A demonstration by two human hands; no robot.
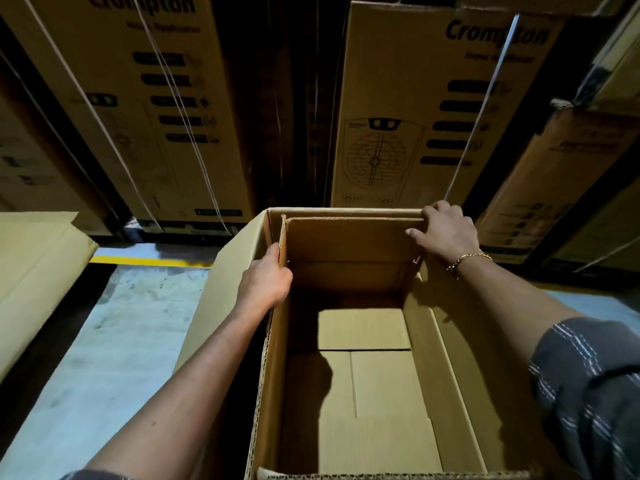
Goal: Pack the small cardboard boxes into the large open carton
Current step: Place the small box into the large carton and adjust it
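Head view: both hands hold a small cardboard box (349, 240) at the far end of the large open carton (446, 358). The left hand (266, 282) curls round the box's left edge, against the carton wall. The right hand (446, 233), wearing a gold bracelet (467, 259), hooks its fingers over the far top edge, thumb stretched along it. Beyond the hands stand tall cartons (426, 109) printed "Crompton" with a fan drawing; the smaller print is unreadable.

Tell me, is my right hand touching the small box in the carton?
Touching. In the head view the right hand grips the small box along its top edge.
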